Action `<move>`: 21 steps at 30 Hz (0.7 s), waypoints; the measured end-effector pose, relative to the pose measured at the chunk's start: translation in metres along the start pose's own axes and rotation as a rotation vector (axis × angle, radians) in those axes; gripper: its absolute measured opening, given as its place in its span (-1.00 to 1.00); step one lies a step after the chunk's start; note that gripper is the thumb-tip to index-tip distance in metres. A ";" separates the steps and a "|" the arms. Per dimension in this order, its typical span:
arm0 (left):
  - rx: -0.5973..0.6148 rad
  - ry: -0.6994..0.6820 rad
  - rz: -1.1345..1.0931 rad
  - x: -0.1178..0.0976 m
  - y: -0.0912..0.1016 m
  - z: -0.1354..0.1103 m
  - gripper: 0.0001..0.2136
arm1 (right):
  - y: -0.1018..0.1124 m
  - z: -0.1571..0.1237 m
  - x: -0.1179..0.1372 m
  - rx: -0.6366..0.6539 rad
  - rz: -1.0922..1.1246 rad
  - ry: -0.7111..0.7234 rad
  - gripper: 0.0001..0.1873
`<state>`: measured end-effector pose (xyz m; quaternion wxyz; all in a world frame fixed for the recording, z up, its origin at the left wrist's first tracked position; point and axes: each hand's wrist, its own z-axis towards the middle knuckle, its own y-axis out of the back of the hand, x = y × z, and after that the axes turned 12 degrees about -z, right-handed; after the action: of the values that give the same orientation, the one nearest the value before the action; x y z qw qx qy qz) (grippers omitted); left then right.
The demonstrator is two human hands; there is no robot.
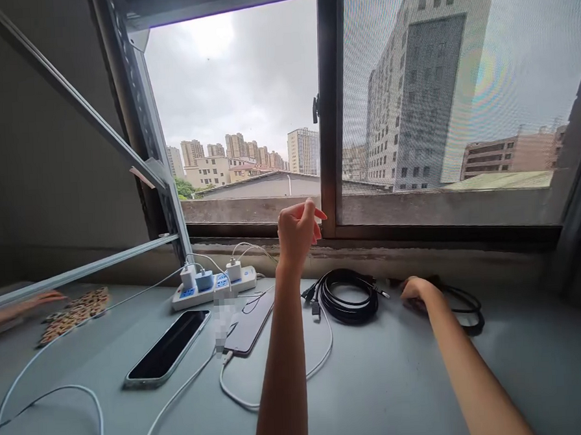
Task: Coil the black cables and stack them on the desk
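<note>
My left hand [298, 227] is raised in front of the window frame, above the table. Its fingers are loosely bent and apart, with nothing visible between them. Below it lies a coiled black cable [347, 299] with its plugs at the coil's side. Farther right, my right hand [418, 290] is low at the back of the table, with its fingers curled down around part of a second black cable [473, 308]. Loops of that cable spread to the right of the wrist. The right fingertips are partly hidden.
A white power strip [215, 291] with chargers stands by the wall. A phone with a dark screen [168, 347] and a grey phone [251, 325] lie nearby among white cables [182, 389]. At left are a spotted item [74, 313] and another person's blurred hand [32, 304]. A metal rack [93, 263] borders the table.
</note>
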<state>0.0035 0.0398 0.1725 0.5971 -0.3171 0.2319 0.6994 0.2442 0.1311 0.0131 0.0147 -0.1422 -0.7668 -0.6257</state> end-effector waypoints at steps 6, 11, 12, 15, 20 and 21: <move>0.005 -0.014 -0.014 0.000 0.000 0.002 -0.58 | 0.015 -0.001 -0.003 0.001 0.194 -0.039 -0.73; 0.023 -0.032 -0.032 0.000 -0.001 0.002 -0.57 | 0.055 -0.013 -0.018 -0.401 0.451 -0.064 -0.61; 0.025 -0.034 -0.027 0.000 -0.001 0.002 -0.56 | 0.063 -0.017 -0.021 -0.495 0.506 -0.064 -0.56; 0.033 -0.027 -0.013 0.000 -0.004 0.001 -0.56 | 0.084 -0.032 -0.022 -0.720 0.655 -0.022 -0.56; 0.047 -0.022 -0.040 -0.005 -0.008 0.000 -0.58 | 0.110 -0.081 -0.001 -0.931 0.893 0.135 -0.55; 0.052 -0.030 -0.043 -0.006 -0.009 0.000 -0.58 | 0.114 -0.093 0.005 -0.962 0.963 0.189 -0.56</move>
<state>0.0130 0.0378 0.1772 0.6236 -0.2958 0.2343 0.6847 0.2518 0.0620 0.1431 0.2931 -0.4028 -0.2505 -0.8301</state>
